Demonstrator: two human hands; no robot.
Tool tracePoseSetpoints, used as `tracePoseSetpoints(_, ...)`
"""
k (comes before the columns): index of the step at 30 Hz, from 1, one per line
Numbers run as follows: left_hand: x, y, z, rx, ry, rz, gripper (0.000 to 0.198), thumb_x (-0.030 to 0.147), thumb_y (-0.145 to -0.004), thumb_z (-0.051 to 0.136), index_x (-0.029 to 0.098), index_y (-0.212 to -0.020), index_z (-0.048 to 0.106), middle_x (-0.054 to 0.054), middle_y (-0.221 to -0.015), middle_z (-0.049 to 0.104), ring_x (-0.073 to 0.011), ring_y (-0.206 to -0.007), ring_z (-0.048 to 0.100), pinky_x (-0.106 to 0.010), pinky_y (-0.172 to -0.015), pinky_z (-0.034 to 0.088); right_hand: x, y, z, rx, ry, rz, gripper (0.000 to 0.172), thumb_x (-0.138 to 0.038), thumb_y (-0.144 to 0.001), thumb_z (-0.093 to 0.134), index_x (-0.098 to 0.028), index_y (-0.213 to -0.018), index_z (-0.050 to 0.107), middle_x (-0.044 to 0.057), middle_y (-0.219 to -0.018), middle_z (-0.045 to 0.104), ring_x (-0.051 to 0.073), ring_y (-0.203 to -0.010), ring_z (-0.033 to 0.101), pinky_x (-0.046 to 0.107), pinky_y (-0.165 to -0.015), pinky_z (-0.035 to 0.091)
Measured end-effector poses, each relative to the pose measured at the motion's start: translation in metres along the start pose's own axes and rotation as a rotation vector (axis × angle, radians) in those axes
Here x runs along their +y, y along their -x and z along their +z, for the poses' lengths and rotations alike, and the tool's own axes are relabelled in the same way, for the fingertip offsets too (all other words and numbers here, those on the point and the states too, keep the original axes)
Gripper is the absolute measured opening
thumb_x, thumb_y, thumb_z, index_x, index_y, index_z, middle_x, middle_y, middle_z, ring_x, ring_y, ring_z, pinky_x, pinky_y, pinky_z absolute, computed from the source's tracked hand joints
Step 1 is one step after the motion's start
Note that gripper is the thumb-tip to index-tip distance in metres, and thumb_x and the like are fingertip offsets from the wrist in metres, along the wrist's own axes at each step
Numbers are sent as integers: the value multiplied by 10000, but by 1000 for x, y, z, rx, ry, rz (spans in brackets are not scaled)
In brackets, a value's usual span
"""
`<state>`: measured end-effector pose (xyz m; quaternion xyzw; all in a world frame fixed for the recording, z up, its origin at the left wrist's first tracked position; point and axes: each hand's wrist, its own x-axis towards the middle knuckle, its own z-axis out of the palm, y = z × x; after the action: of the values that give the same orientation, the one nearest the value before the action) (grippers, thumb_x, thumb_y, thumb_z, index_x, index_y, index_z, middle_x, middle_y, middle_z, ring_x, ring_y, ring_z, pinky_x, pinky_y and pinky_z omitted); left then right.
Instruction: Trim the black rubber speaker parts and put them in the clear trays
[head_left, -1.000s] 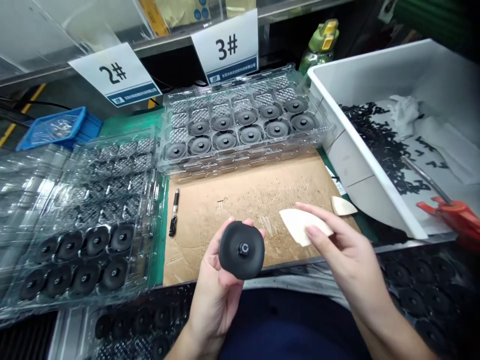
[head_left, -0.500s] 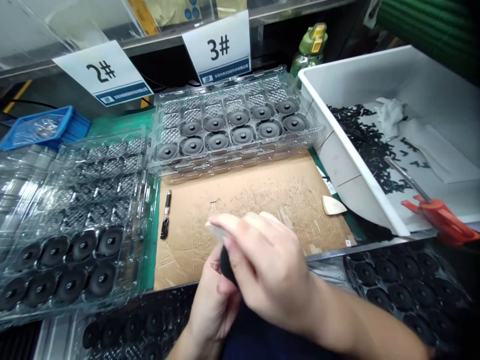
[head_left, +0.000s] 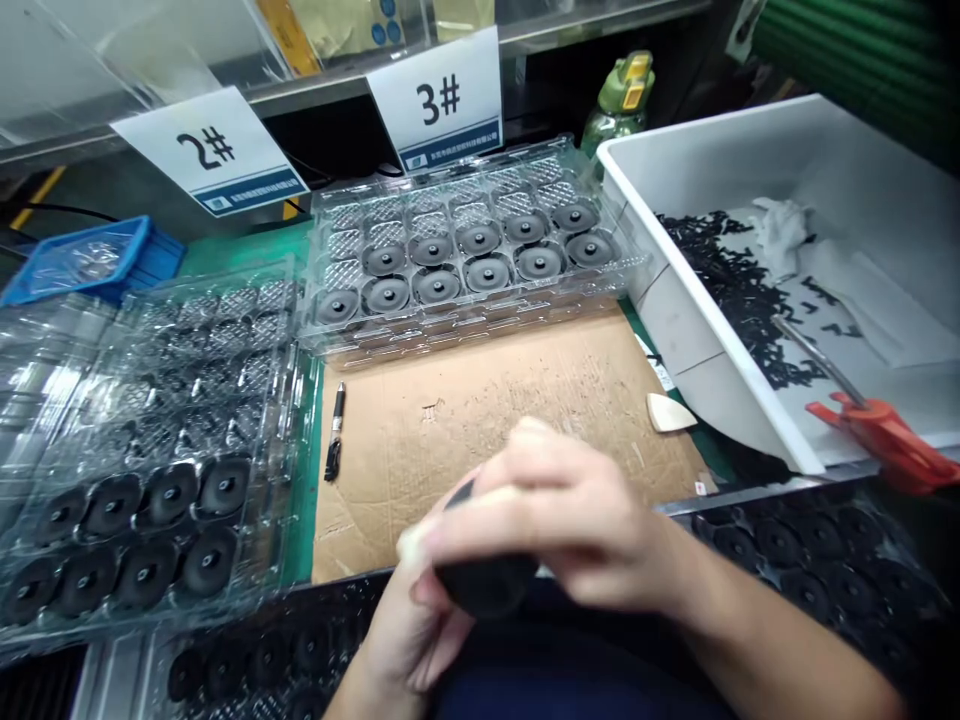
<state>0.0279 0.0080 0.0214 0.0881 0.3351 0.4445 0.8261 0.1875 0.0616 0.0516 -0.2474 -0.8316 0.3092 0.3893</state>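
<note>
Low in front of me, both hands meet at a black round part (head_left: 491,588), which is blurred and partly covered by fingers. My left hand (head_left: 416,625) grips its near left side, thumb and fingers closed around the edge. Across the top of the part lies my right hand (head_left: 574,510), fingers curled over it. A pale tip shows at the end of the right index finger; whether it is a cover or the bare finger I cannot tell. Beneath the hands is a scuffed cardboard sheet (head_left: 390,430).
Clear plastic trays with black discs stand behind (head_left: 442,325) and at left (head_left: 274,480); more trays (head_left: 247,690) sit below the edge. A pen (head_left: 336,430) and a cream wedge (head_left: 670,413) lie on the cardboard. Right: a white bin (head_left: 697,330) of small black pieces, red-handled cutters (head_left: 889,440).
My right hand has turned and moved slightly right and down, its fingers now spanning the black part. More of the part shows between the hands.
</note>
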Motion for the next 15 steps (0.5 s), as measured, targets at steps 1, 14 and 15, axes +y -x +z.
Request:
tracePoseSetpoints(1, 0, 1, -3, -28, 4, 10, 571, 368, -587, 776, 235, -1119, 618, -57, -1108, 656, -276, -1050, 589, -357, -947, 438, 9, 3, 1, 77, -4, 89, 309, -154, -913, 396, -244, -1117, 610, 1, -827, 630, 108, -741, 550, 275, -744, 432)
tracePoseSetpoints(14, 2, 0, -16, -98, 96, -43, 543, 413, -606, 724, 291, -1124, 615, -29, -1176, 643, -253, -1060, 601, -311, -927, 469, 39, 98, 61, 75, -132, 846, 295, -264, -879, 457, -202, -1119, 617, 69, -1058, 667, 202, -964, 621, 373, -827, 510)
tracePoseSetpoints(15, 2, 0, -15, -92, 84, -51, 541, 418, -603, 724, 289, -1118, 620, -29, -1169, 647, -252, -1055, 604, -305, -922, 472, 35, 94, 55, 99, -129, 862, 296, -265, -882, 453, -193, -1125, 608, 76, -1078, 658, 205, -981, 615, 378, -831, 507)
